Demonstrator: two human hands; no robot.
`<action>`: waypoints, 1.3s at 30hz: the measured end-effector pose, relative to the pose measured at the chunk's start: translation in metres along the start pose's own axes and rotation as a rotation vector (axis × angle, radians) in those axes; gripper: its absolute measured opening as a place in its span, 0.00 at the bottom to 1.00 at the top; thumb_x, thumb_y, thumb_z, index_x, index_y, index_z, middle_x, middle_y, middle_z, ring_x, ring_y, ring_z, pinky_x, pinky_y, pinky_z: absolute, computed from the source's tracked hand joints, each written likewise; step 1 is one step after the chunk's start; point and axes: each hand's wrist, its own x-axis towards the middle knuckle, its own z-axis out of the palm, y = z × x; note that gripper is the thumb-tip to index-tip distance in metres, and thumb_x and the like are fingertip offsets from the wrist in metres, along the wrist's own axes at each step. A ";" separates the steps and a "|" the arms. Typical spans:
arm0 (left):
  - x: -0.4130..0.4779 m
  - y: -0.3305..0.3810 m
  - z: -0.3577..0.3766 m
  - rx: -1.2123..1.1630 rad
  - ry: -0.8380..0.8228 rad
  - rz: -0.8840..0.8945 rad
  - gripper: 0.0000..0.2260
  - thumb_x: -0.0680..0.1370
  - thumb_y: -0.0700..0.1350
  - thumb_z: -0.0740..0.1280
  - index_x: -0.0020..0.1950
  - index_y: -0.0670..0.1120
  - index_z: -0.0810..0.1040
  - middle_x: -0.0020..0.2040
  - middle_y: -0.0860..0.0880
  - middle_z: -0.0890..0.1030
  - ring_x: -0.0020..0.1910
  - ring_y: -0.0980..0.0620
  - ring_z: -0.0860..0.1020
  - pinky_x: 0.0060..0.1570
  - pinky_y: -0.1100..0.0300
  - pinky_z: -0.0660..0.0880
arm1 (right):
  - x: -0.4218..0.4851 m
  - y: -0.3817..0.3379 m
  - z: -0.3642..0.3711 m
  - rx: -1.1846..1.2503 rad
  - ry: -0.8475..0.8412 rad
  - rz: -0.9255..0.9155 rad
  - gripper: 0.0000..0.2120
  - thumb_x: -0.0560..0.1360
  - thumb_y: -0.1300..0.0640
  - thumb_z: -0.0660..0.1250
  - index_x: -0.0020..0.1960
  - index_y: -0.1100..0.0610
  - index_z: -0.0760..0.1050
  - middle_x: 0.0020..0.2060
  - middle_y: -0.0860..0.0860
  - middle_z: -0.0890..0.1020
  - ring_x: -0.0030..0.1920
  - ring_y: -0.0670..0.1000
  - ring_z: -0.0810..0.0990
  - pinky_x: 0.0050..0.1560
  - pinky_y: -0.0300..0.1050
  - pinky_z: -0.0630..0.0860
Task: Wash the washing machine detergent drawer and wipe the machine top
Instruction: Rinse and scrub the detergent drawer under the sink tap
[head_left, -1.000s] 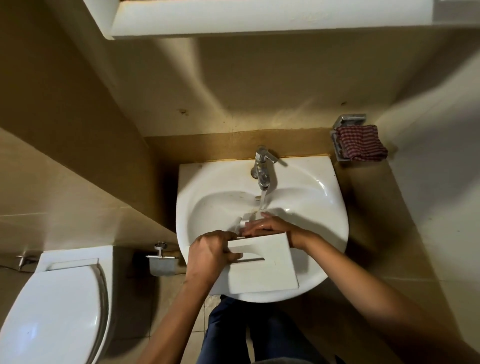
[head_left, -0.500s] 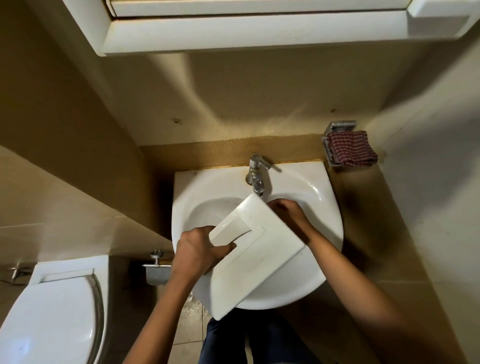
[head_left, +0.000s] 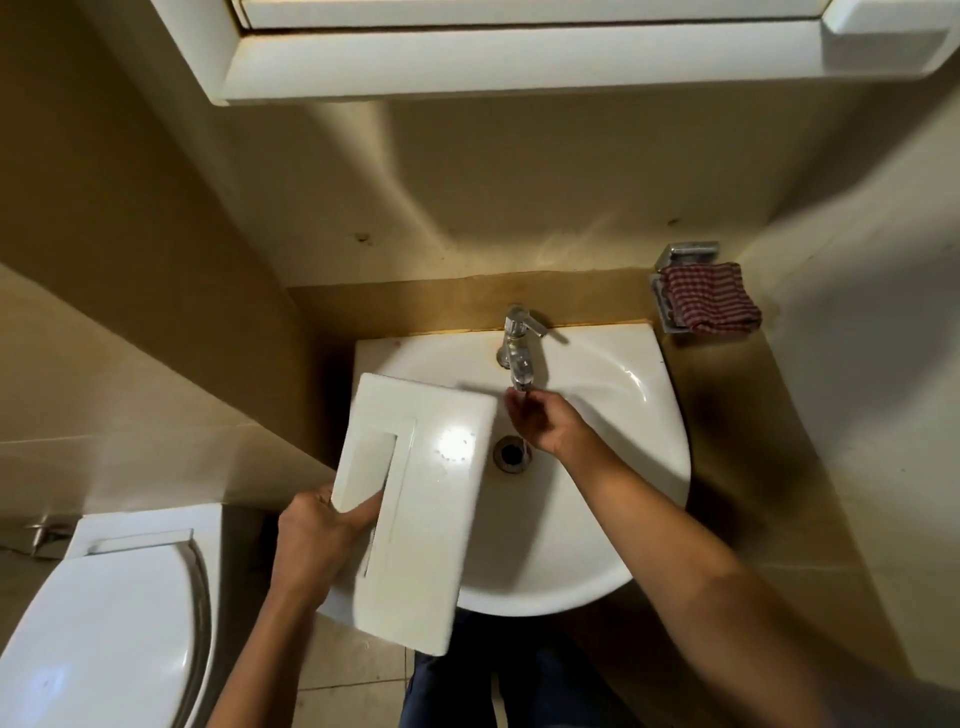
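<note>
Drawer (head_left: 431, 519), centre-left: plain glossy white, bright glare spot on its face. Sink (head_left: 545, 561), centre: white too, no pattern. Tap (head_left: 519, 353) above it: shiny silver. Drain (head_left: 511, 453): dull grey ring, dark centre. Cloth (head_left: 709, 304), right of middle: red-and-white check, on a silver holder (head_left: 685, 254). Toilet (head_left: 104, 623), lower left: white. Cabinet (head_left: 519, 57), top: off-white. Wall tiles (head_left: 130, 389), left: plain beige. Ledge (head_left: 415, 306) behind sink: yellow-brown. Trousers (head_left: 467, 686), bottom centre: dark blue.
</note>
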 end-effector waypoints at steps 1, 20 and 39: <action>0.001 -0.001 0.001 -0.063 -0.001 -0.041 0.11 0.71 0.47 0.76 0.39 0.47 0.75 0.40 0.50 0.79 0.40 0.50 0.78 0.33 0.61 0.73 | 0.002 0.000 0.003 0.058 -0.001 0.013 0.10 0.80 0.65 0.58 0.42 0.65 0.74 0.27 0.58 0.80 0.26 0.53 0.81 0.27 0.42 0.79; 0.016 -0.028 0.039 -0.513 -0.106 -0.365 0.09 0.75 0.47 0.71 0.47 0.43 0.77 0.44 0.43 0.83 0.42 0.44 0.81 0.40 0.53 0.77 | -0.078 0.042 0.032 -0.720 -0.448 -0.054 0.09 0.80 0.63 0.59 0.46 0.60 0.77 0.40 0.52 0.82 0.37 0.47 0.81 0.39 0.37 0.76; 0.020 -0.041 0.048 -0.478 -0.091 -0.399 0.10 0.76 0.49 0.70 0.46 0.43 0.76 0.46 0.42 0.82 0.43 0.42 0.80 0.40 0.53 0.76 | -0.003 -0.009 0.009 0.097 -0.087 0.078 0.10 0.80 0.66 0.54 0.45 0.63 0.73 0.37 0.54 0.75 0.36 0.48 0.73 0.27 0.35 0.74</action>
